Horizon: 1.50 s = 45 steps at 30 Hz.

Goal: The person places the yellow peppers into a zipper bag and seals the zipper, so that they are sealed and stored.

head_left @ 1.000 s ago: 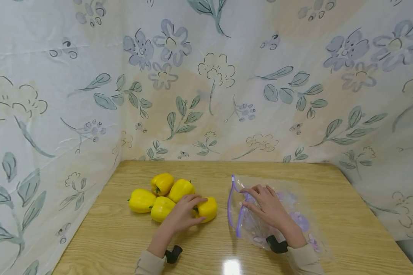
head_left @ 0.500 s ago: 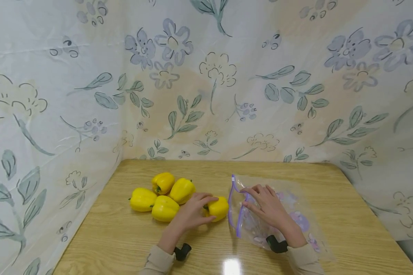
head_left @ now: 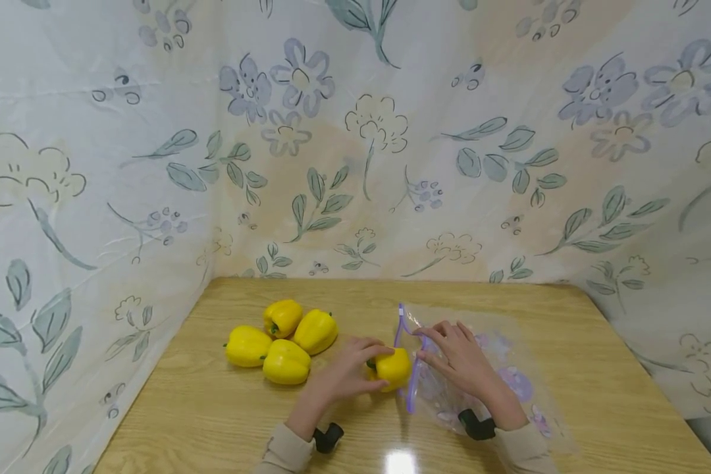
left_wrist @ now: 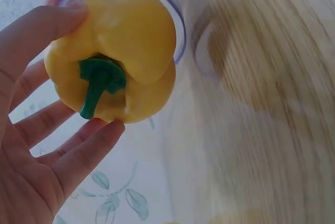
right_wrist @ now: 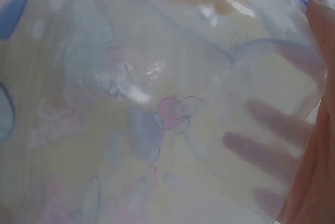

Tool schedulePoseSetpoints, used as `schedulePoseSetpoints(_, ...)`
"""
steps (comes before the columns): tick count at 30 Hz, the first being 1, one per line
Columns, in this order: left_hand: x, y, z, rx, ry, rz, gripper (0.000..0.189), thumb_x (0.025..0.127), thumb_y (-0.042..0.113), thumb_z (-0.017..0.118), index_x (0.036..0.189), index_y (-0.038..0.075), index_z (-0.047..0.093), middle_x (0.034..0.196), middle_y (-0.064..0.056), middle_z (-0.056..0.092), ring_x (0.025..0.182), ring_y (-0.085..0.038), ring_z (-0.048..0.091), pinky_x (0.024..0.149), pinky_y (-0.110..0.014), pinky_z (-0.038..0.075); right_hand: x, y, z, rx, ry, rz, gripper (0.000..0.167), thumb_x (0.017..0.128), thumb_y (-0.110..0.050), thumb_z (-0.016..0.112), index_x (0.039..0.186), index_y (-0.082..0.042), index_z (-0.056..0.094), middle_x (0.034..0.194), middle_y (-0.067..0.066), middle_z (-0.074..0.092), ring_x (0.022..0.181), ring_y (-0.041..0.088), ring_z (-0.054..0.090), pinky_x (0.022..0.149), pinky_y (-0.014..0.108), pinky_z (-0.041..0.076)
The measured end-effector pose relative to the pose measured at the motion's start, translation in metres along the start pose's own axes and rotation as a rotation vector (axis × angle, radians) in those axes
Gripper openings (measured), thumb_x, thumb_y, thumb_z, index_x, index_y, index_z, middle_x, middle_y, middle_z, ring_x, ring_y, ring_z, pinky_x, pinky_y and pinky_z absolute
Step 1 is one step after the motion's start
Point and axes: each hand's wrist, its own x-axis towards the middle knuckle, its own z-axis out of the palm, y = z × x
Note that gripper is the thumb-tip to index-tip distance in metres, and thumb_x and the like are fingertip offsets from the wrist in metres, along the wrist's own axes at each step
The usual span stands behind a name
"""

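Observation:
My left hand point(head_left: 348, 374) grips a yellow bell pepper point(head_left: 394, 367), thumb and fingertips spread around its sides. In the left wrist view the green stem point(left_wrist: 102, 82) faces the palm. The pepper's far end is right at the open mouth of a clear zip bag point(head_left: 514, 383) with purple edging and printed pictures. With my right hand point(head_left: 463, 361) I pinch the bag near its mouth. Fingers point(right_wrist: 267, 150) show through the film in the right wrist view, while the thumb point(right_wrist: 322, 17) is at the purple edge. Through the plastic the pepper appears as a yellow blur.
Several more yellow bell peppers point(head_left: 287, 362) sit grouped on the left of the wooden table point(head_left: 213, 421). A flowered cloth point(head_left: 379, 217) hangs behind the table and along its sides. Dark wrist mounts point(head_left: 476, 424) sit below both hands.
My left hand has carried the pepper rightward, away from the other peppers and up to the bag's mouth, overlapping the purple edge. My right hand stays in place on the bag.

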Motion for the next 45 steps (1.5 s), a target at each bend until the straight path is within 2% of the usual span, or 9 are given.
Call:
schedulePoseSetpoints(5, 0.004, -0.001, 0.009, -0.044, 0.012, 0.037, 0.049, 0.079, 0.036, 0.073, 0.123, 0.020, 0.059, 0.125, 0.002, 0.057, 0.115, -0.018, 0.050, 0.098, -0.035, 0.044, -0.002, 0.001, 0.000, 0.001, 0.000, -0.005, 0.039, 0.089, -0.043, 0.058, 0.125, -0.032, 0.053, 0.105, -0.003, 0.051, 0.099, 0.020, 0.051, 0.103, 0.062, 0.021)
schedulePoseSetpoints(11, 0.009, -0.005, 0.018, -0.219, 0.018, 0.059, 0.049, 0.079, 0.033, 0.074, 0.122, 0.017, 0.059, 0.124, 0.002, 0.058, 0.112, -0.015, 0.053, 0.089, -0.021, 0.049, -0.002, 0.000, -0.002, 0.015, -0.003, -0.003, 0.039, 0.088, -0.041, 0.059, 0.125, -0.029, 0.054, 0.105, -0.002, 0.051, 0.097, 0.021, 0.051, 0.104, 0.063, 0.020)
schedulePoseSetpoints(19, 0.013, -0.006, 0.025, -0.410, -0.020, 0.000, 0.049, 0.077, 0.027, 0.075, 0.121, 0.012, 0.059, 0.124, 0.000, 0.059, 0.112, -0.014, 0.054, 0.087, -0.020, 0.049, -0.001, 0.002, 0.000, 0.005, 0.003, -0.016, 0.039, 0.088, -0.042, 0.059, 0.125, -0.031, 0.053, 0.104, -0.003, 0.051, 0.098, 0.020, 0.051, 0.103, 0.063, 0.022)
schedulePoseSetpoints(27, 0.015, -0.003, 0.034, -0.493, -0.040, -0.038, 0.050, 0.076, 0.025, 0.076, 0.121, 0.011, 0.059, 0.122, -0.002, 0.059, 0.112, -0.015, 0.054, 0.088, -0.021, 0.049, -0.001, 0.001, 0.000, 0.010, -0.003, -0.013, 0.038, 0.088, -0.042, 0.059, 0.125, -0.032, 0.054, 0.104, -0.004, 0.051, 0.098, 0.020, 0.050, 0.104, 0.063, 0.021)
schedulePoseSetpoints(35, 0.015, -0.002, 0.041, -0.515, -0.076, -0.052, 0.053, 0.078, 0.029, 0.074, 0.125, 0.014, 0.056, 0.127, 0.002, 0.056, 0.116, -0.013, 0.051, 0.090, -0.020, 0.048, -0.002, 0.002, 0.003, 0.014, -0.002, -0.015, 0.038, 0.089, -0.042, 0.058, 0.125, -0.031, 0.054, 0.104, -0.005, 0.051, 0.100, 0.020, 0.051, 0.103, 0.063, 0.022)
schedulePoseSetpoints(45, 0.012, -0.007, 0.040, -0.613, -0.125, -0.062, 0.052, 0.083, 0.029, 0.069, 0.130, 0.017, 0.053, 0.130, 0.003, 0.052, 0.119, -0.013, 0.049, 0.092, -0.023, 0.047, -0.002, 0.003, 0.005, 0.033, -0.004, -0.028, 0.038, 0.088, -0.041, 0.059, 0.125, -0.032, 0.053, 0.104, -0.006, 0.050, 0.100, 0.020, 0.051, 0.102, 0.064, 0.021)
